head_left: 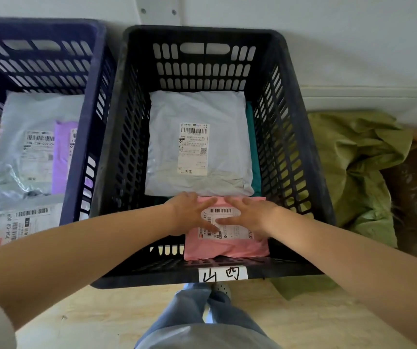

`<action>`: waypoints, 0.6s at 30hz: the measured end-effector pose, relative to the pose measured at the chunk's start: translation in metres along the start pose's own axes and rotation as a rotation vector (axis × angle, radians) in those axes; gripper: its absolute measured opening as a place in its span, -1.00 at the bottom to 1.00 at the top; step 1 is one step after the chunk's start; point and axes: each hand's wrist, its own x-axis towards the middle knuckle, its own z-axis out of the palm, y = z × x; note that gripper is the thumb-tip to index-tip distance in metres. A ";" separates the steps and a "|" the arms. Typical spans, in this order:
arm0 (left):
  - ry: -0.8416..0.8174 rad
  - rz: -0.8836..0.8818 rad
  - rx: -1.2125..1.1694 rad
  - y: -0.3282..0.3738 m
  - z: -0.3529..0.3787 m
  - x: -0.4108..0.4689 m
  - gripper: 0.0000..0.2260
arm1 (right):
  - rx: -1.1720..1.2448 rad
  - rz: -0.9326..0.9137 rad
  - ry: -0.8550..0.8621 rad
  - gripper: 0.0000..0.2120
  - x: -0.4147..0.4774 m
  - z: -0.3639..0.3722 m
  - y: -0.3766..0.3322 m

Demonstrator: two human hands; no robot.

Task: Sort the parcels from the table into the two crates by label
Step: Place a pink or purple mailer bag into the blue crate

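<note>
Both hands lie flat on the pink parcel [227, 245]. The left hand [192, 212] and right hand [250, 215] have their fingers straight and spread, pressing rather than gripping, and the thumbs nearly meet across its white shipping label. The parcel sits inside the black crate [300, 127], at the 6 o'clock end against the near wall, just above the handwritten paper tag [222, 273] on the rim. Its long axis appears to run from 9 to 3 o'clock, so each hand covers one half and neither is nearer. A larger grey parcel [199, 147] fills the floor at 12 o'clock from it, and the two edges touch or slightly overlap (which one, the view does not settle). The blue crate [89, 96] stands at 9 o'clock and already holds several parcels. This placement looks almost complete. The hands likely only need to lift straight up, since the table is out of view.
</note>
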 end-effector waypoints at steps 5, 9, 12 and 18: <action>-0.037 0.007 0.125 0.004 0.008 0.013 -0.28 | 0.103 0.040 -0.089 -0.27 0.008 0.004 0.002; -0.046 0.008 0.214 0.007 0.009 0.021 -0.25 | 0.184 0.062 -0.109 -0.31 0.012 0.003 0.003; -0.050 0.006 0.253 0.013 0.012 0.026 -0.24 | 0.205 0.074 -0.143 -0.33 0.014 0.006 0.002; 0.005 0.101 0.310 0.006 0.012 0.022 -0.31 | 0.202 0.066 -0.170 -0.31 0.011 0.006 0.003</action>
